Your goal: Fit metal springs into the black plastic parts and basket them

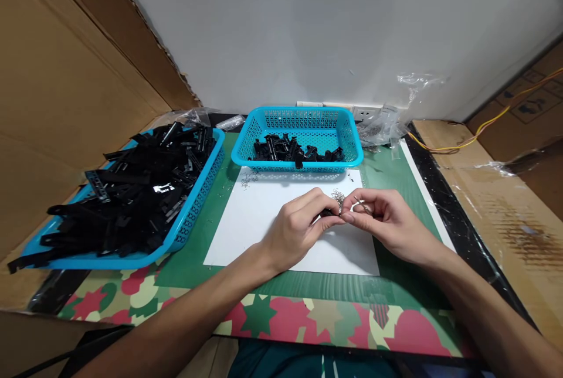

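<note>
Nearest, the desk's patterned front edge (pixel 281 322) lies below both forearms, and a white sheet (pixel 259 231) covers part of the green surface beyond it, probably so that tiny parts show up against it. Over that sheet, the left hand (pixel 305 220) is clamped on a dark piece (pixel 328 213) between thumb and fingers, seemingly to steady it. The right hand (pixel 380 217) has thumb and forefinger pinched together at the piece's right end — whether they also grip a small part, I cannot tell. The piece looks small and black, mostly hidden by fingers. Just beyond, thin silvery bits (pixel 338 196) sit heaped within easy reach. To the left, a blue basket (pixel 191 220) is piled with long black parts (pixel 132 190); farther off, a second basket (pixel 297 117) holds fewer, smaller-looking black pieces (pixel 285 149) — apparently kept separate.
</note>
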{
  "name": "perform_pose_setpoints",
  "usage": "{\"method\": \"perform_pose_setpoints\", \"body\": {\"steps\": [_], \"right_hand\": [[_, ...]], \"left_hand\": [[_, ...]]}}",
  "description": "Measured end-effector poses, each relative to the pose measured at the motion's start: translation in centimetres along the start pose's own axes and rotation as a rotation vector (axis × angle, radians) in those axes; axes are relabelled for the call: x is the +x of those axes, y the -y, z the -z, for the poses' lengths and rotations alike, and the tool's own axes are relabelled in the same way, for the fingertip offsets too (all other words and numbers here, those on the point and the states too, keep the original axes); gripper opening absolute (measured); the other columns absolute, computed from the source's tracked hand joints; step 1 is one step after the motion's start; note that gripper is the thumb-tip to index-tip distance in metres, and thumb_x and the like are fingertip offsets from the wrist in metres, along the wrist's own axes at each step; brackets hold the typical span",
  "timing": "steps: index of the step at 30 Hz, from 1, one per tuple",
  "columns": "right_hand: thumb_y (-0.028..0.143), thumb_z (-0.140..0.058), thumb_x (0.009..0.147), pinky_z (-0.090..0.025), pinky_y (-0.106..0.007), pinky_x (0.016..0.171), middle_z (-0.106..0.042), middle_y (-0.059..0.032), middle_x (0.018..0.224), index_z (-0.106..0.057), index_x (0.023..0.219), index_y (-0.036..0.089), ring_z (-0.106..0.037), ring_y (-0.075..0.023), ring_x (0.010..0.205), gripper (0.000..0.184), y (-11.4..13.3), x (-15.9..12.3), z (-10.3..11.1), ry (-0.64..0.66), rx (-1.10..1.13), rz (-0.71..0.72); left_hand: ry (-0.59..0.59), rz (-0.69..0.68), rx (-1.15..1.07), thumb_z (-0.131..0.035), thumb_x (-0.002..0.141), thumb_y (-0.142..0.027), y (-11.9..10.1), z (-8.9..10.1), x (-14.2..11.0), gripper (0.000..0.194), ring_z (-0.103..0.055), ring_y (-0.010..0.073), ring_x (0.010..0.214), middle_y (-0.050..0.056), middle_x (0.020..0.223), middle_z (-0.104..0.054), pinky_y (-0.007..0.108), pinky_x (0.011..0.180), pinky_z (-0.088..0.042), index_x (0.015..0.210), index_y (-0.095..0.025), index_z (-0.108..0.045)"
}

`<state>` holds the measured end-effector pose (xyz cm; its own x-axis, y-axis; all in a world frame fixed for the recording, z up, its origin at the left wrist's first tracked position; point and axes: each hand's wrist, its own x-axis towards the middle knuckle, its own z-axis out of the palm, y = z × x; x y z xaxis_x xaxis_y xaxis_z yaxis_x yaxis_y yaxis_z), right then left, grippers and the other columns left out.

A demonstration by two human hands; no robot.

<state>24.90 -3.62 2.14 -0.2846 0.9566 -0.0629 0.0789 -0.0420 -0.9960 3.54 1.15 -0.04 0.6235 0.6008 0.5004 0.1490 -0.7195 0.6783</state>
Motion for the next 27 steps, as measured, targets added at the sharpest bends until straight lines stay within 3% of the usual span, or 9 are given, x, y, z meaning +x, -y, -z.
{"method": "perform_pose_setpoints", "body": {"steps": [4,9,16,22,27], "right_hand": [[0.050,-0.065,0.101,-0.040,-0.025,0.062,-0.063,-0.0017,0.086,-0.064,0.099,0.019,-0.055,-0.0137,0.071,0.031,-0.2,-0.1,0.2,-0.030,-0.108,0.043],[0.046,-0.070,0.099,-0.039,-0.026,0.061,-0.064,-0.0018,0.088,-0.066,0.098,0.020,-0.055,-0.0148,0.071,0.027,-0.2,-0.2,0.7,-0.049,-0.145,0.031],[0.040,-0.077,0.094,-0.045,-0.026,0.068,-0.065,-0.0009,0.087,-0.069,0.092,0.019,-0.057,-0.0140,0.075,0.022,-0.2,0.0,0.0,-0.076,0.000,0.051],[0.040,-0.081,0.090,-0.031,-0.025,0.056,-0.054,0.0033,0.071,-0.073,0.095,0.018,-0.042,-0.0105,0.062,0.024,-0.3,0.0,-0.3,-0.106,0.064,0.030],[0.043,-0.084,0.086,-0.022,-0.025,0.052,-0.041,0.0069,0.062,-0.073,0.089,0.017,-0.030,-0.0086,0.057,0.028,-0.6,0.1,0.0,-0.145,0.118,0.001]], "left_hand": [[0.026,-0.006,0.053,-0.059,0.106,-0.022,0.0,0.2,0.0,0.005,-0.061,0.0154,0.082,0.004,0.095,-0.063,0.027,0.071,-0.047,0.107,-0.019,-0.064],[0.081,0.028,0.042,-0.054,0.109,-0.023,-0.4,0.2,0.1,0.012,-0.060,0.0147,0.086,0.005,0.099,-0.062,0.027,0.075,-0.048,0.113,-0.017,-0.064],[0.079,0.057,0.009,-0.050,0.109,-0.019,-0.7,-0.1,0.0,0.014,-0.057,0.0140,0.084,0.004,0.095,-0.059,0.027,0.076,-0.045,0.107,-0.017,-0.063],[-0.034,0.074,-0.013,-0.054,0.107,-0.019,-1.0,-0.2,0.2,0.012,-0.051,0.0113,0.075,0.001,0.090,-0.059,0.025,0.070,-0.042,0.101,-0.017,-0.064],[-0.027,0.082,-0.008,-0.055,0.108,-0.020,-1.0,0.0,0.1,0.012,-0.053,0.0116,0.077,0.001,0.092,-0.061,0.026,0.072,-0.044,0.105,-0.018,-0.065]]}}
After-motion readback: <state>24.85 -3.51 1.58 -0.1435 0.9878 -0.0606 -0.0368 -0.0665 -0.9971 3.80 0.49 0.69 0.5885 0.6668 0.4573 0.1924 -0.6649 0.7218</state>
